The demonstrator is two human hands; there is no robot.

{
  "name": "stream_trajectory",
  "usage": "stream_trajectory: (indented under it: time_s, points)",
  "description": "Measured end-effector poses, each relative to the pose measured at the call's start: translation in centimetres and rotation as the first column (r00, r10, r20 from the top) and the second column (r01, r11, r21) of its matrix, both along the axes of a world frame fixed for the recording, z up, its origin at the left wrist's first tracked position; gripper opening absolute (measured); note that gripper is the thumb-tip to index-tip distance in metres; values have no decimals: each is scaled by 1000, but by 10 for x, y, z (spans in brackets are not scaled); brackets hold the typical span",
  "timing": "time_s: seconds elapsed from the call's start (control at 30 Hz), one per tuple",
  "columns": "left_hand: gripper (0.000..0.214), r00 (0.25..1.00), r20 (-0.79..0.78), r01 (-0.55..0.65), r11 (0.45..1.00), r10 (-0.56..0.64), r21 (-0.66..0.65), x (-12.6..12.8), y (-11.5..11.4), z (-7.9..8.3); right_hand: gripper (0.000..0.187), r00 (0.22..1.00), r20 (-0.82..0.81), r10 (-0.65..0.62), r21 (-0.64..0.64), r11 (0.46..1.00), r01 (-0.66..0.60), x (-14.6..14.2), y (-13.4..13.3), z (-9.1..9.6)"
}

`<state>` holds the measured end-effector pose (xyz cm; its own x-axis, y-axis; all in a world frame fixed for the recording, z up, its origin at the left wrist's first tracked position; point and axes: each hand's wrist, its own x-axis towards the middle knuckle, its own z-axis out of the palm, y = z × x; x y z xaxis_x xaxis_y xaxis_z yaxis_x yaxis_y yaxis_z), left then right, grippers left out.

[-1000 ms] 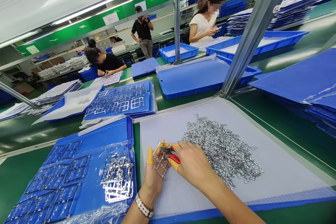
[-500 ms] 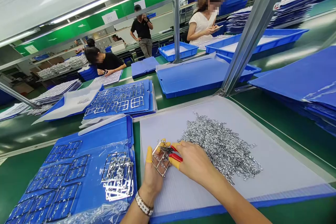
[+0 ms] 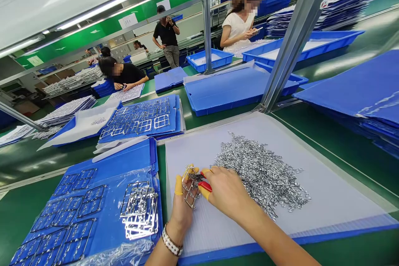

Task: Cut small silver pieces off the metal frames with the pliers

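Observation:
My left hand [image 3: 182, 212], with a yellow finger cot on its thumb, holds a small stamped metal frame [image 3: 189, 187] upright. My right hand [image 3: 227, 193] grips a pair of red-handled cutters [image 3: 205, 186], mostly hidden in the fingers, with their tips at the frame. A yellow cot covers one of its fingers too. Just to the right lies a large pile of small shiny metal pieces [image 3: 258, 174], spread on a white corrugated plastic sheet [image 3: 330, 191]. My hands rest over this sheet's near left part.
To my left, a stack of metal frames [image 3: 139, 212] lies on plastic over a blue folder [image 3: 93, 174]. Blue trays [image 3: 230, 89] and a metal post [image 3: 296, 37] stand beyond on the green bench. Seated [image 3: 124, 72] and standing [image 3: 238, 25] co-workers are farther off.
The head view has shifted slightly, moving the whole scene a little up and left. The metal frame now stands more edge-on in my left hand, and the cutters remain at it.

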<state>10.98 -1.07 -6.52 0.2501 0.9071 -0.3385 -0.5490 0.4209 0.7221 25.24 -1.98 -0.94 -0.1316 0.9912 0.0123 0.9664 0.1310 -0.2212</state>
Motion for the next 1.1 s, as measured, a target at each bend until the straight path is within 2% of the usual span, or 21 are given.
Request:
stream_trajectory:
  time_s: [0.17,0.3,0.47,0.6,0.73,0.93,1.1]
  points:
    - [50,998,-45,-43,998,45,52,1,-1,-2,22,1000,6,-9,11,1000,9,-2,-1,-2]
    - [50,998,-20,-64,998,65,29,1,-1,1,21,1000,23,-18,18,1000,17,-7,-2,0]
    - [53,995,101,-22,999,25,-31,1,0,8,21,1000,12,-20,-3,1000,20,-4,-4,1]
    - [58,975,220,38,994,-14,-106,-1,3,15,26,998,13,-59,15,998,58,6,-11,-4]
    - [59,962,274,69,985,-23,-160,-4,6,20,25,997,37,-66,-3,998,66,10,-19,-11]
    - [59,959,284,53,983,-2,-173,-6,8,18,25,996,60,-65,7,998,65,3,-20,-18]
    - [57,968,250,18,989,19,-145,-4,6,18,24,996,78,-53,3,999,53,-2,-18,-17]
